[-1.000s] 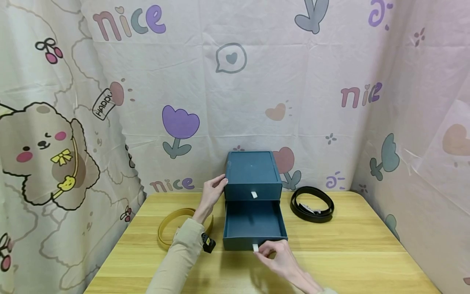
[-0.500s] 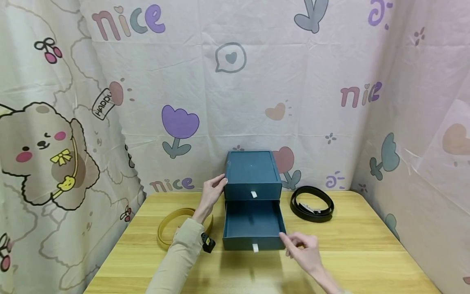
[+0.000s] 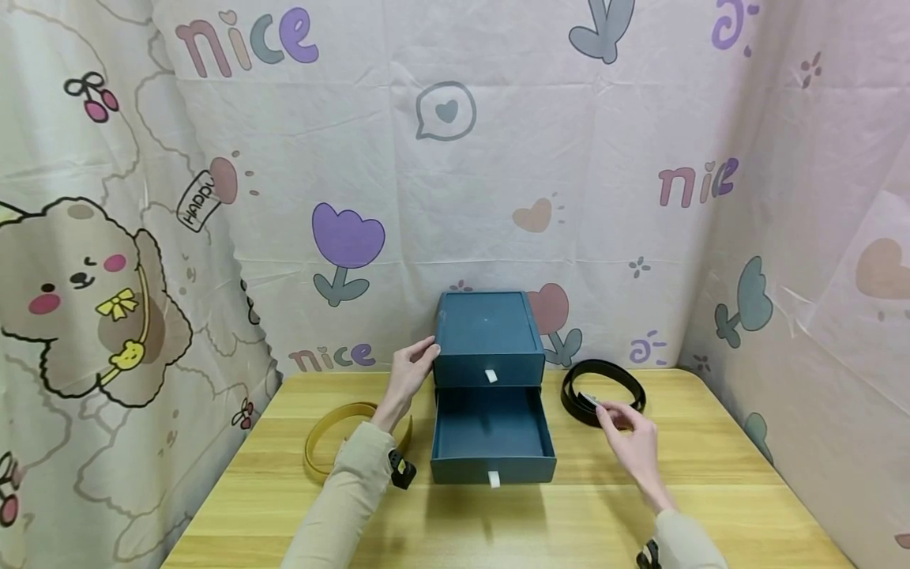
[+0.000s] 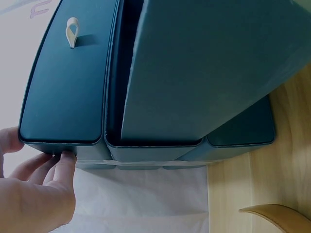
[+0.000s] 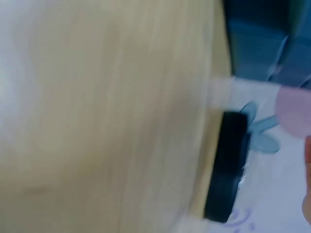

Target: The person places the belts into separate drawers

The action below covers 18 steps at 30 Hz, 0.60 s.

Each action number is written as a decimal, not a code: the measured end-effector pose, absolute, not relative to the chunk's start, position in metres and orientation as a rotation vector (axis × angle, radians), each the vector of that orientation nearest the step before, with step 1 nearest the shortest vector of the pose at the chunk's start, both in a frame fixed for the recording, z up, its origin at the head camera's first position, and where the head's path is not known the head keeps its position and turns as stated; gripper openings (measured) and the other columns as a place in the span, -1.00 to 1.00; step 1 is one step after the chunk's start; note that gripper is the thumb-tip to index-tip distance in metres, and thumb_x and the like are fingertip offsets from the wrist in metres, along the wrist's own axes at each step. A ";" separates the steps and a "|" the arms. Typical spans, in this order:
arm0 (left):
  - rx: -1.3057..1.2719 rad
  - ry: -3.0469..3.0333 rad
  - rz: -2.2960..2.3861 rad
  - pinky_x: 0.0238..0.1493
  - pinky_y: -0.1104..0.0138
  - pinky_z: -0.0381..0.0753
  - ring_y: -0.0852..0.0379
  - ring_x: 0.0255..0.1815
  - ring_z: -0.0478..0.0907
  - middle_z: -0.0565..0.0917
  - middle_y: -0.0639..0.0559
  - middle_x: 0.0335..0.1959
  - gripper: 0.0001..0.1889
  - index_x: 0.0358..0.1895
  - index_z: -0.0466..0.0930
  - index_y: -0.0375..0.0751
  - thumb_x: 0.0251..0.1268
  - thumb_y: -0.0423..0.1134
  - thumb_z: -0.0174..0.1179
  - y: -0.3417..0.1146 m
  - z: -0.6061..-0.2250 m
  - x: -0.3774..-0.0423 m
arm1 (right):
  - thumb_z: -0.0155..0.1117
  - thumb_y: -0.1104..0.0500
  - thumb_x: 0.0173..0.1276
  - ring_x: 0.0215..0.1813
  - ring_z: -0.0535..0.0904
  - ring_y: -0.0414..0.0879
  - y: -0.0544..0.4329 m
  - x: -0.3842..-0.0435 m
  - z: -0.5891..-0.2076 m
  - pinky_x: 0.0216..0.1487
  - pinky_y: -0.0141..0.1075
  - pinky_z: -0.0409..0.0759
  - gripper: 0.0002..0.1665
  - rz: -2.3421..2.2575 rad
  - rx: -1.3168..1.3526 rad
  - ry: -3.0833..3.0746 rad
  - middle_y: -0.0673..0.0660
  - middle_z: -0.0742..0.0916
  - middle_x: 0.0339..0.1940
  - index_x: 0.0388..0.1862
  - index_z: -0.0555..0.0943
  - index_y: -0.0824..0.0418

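A dark blue drawer cabinet stands at the back of the table. Its top drawer is closed, while the drawer below it is pulled out and empty, with a white pull tab. My left hand rests at the cabinet's upper left corner, bent fingers against the side wall and thumb at the top edge. To the right lies a coiled black belt with a silver buckle. My right hand overlaps the coil's near side, fingertips close to the buckle; in the right wrist view only a finger shows, beside the belt.
A coiled tan belt lies left of the cabinet, partly behind my left forearm. Below the pulled-out drawer, the left wrist view shows another closed drawer. A patterned cloth hangs behind and at both sides of the wooden table.
My right hand has let go of the lower drawer's tab and moved right and back to the black belt. My left hand and the open drawer have stayed in place.
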<state>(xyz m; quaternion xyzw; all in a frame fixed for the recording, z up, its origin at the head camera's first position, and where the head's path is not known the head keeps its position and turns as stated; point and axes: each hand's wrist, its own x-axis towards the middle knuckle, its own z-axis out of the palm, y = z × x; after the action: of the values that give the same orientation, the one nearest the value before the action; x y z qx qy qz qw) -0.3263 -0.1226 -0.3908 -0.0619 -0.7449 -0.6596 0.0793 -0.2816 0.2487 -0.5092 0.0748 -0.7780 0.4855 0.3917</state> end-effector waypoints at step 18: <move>-0.189 -2.232 -1.968 0.41 -0.04 0.46 -0.20 0.41 0.47 0.52 -0.30 0.38 -0.51 0.41 0.45 -0.30 0.51 -0.20 0.13 -0.123 -0.390 -0.325 | 0.34 -0.01 0.35 0.51 0.11 0.54 0.285 -0.318 -0.531 0.50 0.41 -0.02 -0.08 0.856 0.121 -2.746 0.62 0.36 0.43 0.45 0.24 0.53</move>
<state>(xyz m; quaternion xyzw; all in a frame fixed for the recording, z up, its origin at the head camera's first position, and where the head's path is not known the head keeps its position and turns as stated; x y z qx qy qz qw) -0.3254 -0.1234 -0.3896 -0.0631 -0.7463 -0.6578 0.0798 -0.3175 0.2845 -0.5306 0.0415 -0.9456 0.2948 0.1310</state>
